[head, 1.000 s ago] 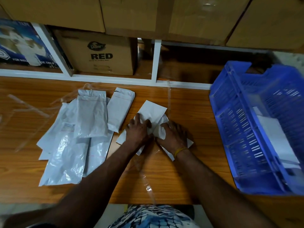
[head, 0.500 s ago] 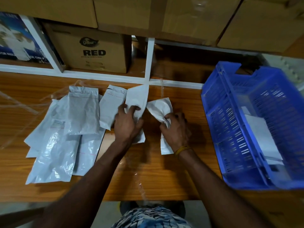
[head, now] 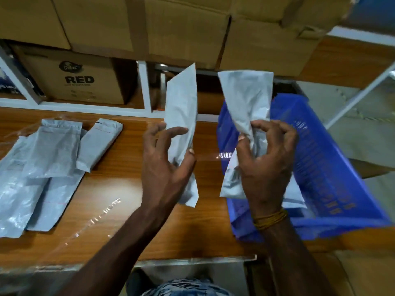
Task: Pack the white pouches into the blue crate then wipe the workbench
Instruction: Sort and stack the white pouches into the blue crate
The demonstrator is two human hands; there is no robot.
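Above the near counter [head: 119,189] the left hand [head: 164,167] pinches one white pouch [head: 181,107] upright, the right hand [head: 265,165] grips a second pouch [head: 245,99] over the blue crate [head: 333,167], and more pouches [head: 49,163] lie far left.

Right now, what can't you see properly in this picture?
- Inside the blue crate, head view: the right hand and its pouch cover most of it, so I can't count what's packed.
- Pile of pouches at left: cut off by the picture's edge.
- Small print on the RED box: too blurry to read.
- Left hand hides part of its pouch.
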